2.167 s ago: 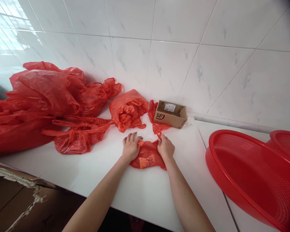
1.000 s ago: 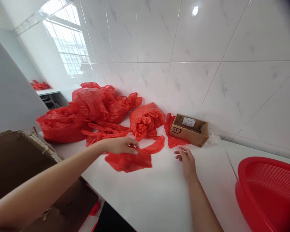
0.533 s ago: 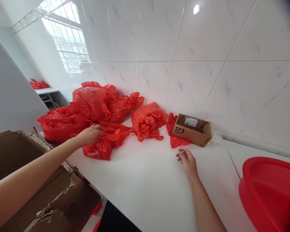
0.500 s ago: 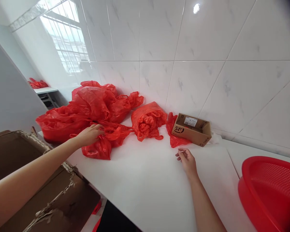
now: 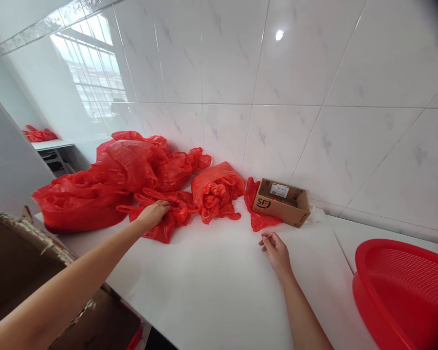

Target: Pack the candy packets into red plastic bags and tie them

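Far left of the left hand, below the counter's edge, stands a torn brown carton (image 5: 18, 262). Beyond it a big pile (image 5: 95, 189) of red plastic bags lies on the white counter (image 5: 211, 291), heaped against the tiled wall (image 5: 277, 121). The left hand (image 5: 154, 214) reaches out to the foot of that pile and lies palm down on a small crumpled red bag (image 5: 170, 224), fingers spread over its top. From this angle it may be pressing or pinching the plastic, and which one is not clear. The bag rests on the counter, touching the pile behind it. Just right of the left hand sits a rolled red bundle (image 5: 215, 189), close to the wall. Between the two hands the counter is bare white. The right hand (image 5: 275, 250) rests on the counter well apart from the left, fingers loosely curled and holding nothing. Just beyond its fingertips lie a red scrap (image 5: 257, 216) and, touching it, a small open cardboard box (image 5: 282, 208) against the wall. Far right of the right hand, a red mesh basket (image 5: 405, 291) sits at the counter's end.
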A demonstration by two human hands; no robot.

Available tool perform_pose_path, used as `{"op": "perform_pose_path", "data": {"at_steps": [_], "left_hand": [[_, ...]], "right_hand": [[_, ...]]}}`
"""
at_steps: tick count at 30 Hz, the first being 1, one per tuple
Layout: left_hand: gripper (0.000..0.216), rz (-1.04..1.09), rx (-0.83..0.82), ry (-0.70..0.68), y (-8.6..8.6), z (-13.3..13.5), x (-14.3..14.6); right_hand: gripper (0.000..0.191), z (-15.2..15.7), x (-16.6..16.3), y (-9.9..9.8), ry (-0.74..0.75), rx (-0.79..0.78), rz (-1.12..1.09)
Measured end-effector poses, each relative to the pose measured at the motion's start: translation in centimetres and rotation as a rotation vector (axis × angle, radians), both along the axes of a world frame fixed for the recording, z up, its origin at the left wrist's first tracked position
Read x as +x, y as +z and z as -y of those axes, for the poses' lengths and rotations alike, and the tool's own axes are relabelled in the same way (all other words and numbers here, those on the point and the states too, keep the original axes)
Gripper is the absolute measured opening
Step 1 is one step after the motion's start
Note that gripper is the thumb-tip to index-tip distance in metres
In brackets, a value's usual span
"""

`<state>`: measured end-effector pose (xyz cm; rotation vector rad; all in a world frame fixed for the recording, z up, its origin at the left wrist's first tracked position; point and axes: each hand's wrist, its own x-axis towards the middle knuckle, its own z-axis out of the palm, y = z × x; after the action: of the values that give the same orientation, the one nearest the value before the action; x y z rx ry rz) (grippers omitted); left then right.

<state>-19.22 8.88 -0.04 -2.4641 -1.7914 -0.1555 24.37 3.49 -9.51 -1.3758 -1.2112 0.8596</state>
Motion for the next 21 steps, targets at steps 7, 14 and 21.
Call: {"op": "perform_pose_path", "data": {"at_steps": [7,14,21], "left_hand": [[0.050,-0.013,0.036,0.086,1.4,1.7,0.8],[0.034,0.148,0.229,-0.143,4.5,3.2,9.6],[0.029,0.243,0.203,-0.443,1.8,3.9,19.3]], "right_hand": [[0.027,0.2,-0.3,0.4,0.004,0.006,-0.017],[0.023,0.6,-1.1,1.3,0.005,-0.003,-0.027],[0.021,10.2,-1.6,11.0,0.268,0.060,0.111]]}}
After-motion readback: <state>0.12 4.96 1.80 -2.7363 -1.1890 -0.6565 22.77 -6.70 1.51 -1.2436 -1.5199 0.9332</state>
